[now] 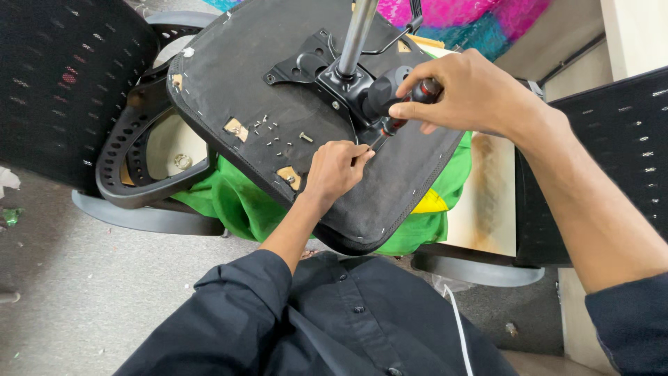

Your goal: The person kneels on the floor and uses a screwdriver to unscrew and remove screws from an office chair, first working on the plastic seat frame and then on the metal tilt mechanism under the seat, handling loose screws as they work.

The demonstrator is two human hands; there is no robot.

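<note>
Hands work on an upturned office chair seat [229, 83], its black fabric underside facing up over a green cloth [240, 202]: the right hand [466, 94] is closed round the red-and-black handle of a screwdriver [400, 111], whose tip slants toward seven o'clock. The left hand [337, 167] is curled there, fingertips pinched at the tip, though what they pinch is too small to tell. Loose screws [275, 136] lie at nine o'clock from that hand, the metal column [356, 35] at twelve.
</note>
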